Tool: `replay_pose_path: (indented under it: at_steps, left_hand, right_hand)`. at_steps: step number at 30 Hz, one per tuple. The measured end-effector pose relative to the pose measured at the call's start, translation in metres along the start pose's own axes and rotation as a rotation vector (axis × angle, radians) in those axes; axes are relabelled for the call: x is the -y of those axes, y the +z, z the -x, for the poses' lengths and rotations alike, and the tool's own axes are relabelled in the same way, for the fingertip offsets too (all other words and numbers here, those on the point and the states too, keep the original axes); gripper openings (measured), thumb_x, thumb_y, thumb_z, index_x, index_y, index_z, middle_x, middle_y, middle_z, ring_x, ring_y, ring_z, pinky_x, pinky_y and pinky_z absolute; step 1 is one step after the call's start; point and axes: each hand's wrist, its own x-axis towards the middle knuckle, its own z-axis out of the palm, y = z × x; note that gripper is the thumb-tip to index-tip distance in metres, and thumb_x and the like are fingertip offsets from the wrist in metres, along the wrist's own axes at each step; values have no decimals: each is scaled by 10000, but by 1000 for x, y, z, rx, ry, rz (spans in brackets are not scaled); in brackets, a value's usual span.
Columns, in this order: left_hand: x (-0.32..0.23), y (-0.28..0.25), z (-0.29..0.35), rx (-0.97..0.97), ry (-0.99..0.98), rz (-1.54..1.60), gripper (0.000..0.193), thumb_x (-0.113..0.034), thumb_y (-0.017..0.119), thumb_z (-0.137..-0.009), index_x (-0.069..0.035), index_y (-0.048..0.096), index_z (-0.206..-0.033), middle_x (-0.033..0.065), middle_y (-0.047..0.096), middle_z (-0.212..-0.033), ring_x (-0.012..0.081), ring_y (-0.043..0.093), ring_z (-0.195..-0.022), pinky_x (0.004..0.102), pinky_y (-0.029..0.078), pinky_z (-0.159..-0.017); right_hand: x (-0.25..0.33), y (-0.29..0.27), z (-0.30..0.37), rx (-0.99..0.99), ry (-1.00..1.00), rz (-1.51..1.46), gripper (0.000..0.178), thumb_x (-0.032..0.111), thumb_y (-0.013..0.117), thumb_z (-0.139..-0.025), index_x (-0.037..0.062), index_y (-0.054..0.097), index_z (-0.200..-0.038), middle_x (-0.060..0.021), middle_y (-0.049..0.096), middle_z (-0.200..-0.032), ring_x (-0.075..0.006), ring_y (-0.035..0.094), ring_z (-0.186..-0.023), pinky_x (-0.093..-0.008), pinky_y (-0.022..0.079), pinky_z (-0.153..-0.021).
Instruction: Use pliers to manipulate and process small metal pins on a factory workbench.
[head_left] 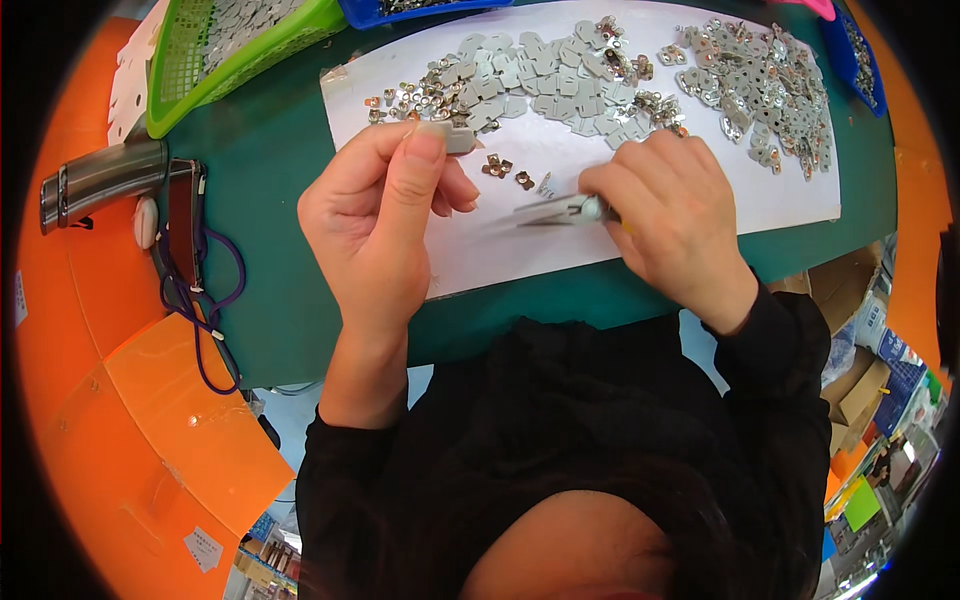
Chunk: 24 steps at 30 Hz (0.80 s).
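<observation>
Nearest to us, our left hand pinches a small grey plate between thumb and fingers, held up over a white sheet, while our right hand curls round a slim metal tool whose blurred tip points left. We would do best to keep the pinch light and the plate's edge exposed, and steady the tool before it touches. Beyond lie loose copper-coloured pieces and a heap of grey plates. Farthest, a green basket holds flat grey pieces; a blue tray at right holds small metallic bits.
</observation>
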Motion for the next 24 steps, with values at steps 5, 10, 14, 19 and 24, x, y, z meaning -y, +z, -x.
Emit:
replay_pose_path:
  at_steps: [5, 10, 14, 19, 24]
  left_hand:
    - [1, 0, 0, 27, -66, 82, 224, -161, 601, -992, 41, 687, -947, 60, 652, -688, 102, 584, -624, 230, 447, -585]
    - [1, 1, 0, 34, -105, 106, 214, -158, 601, -991, 33, 690, -947, 62, 657, -697, 104, 585, -629, 231, 451, -593]
    - [0, 4, 2, 47, -113, 110, 215, -162, 603, -992, 30, 690, -950, 62, 660, -707, 104, 589, -634, 232, 456, -601]
    - [1, 6, 3, 55, -154, 129, 222, -173, 605, -993, 30, 685, -954, 62, 661, -709, 107, 594, -638, 235, 459, -604]
    - [2, 5, 1, 81, -256, 252, 258, -209, 594, -1002, 27, 677, -941, 60, 655, -706, 114, 593, -632, 238, 445, -596]
  right_hand:
    - [-7, -17, -7, -119, 148, -157, 325, -52, 673, -639, 93, 643, -929, -54, 550, -768, -261, 528, -739, -347, 399, -660]
    - [2, -16, 1, 35, 114, -56, 301, 19, 755, -649, 100, 646, -918, -38, 543, -764, -243, 537, -748, -354, 393, -661]
    - [11, -11, -1, 35, 119, 20, 306, 60, 784, -640, 103, 645, -909, -34, 545, -787, -238, 538, -771, -355, 393, -666]
    - [11, -10, -1, 79, 140, 38, 301, 44, 774, -643, 93, 644, -910, -41, 551, -814, -248, 539, -795, -355, 400, -678]
    - [5, -14, -2, 32, 163, -62, 354, 15, 746, -651, 94, 659, -984, -44, 540, -803, -249, 528, -782, -358, 398, -684]
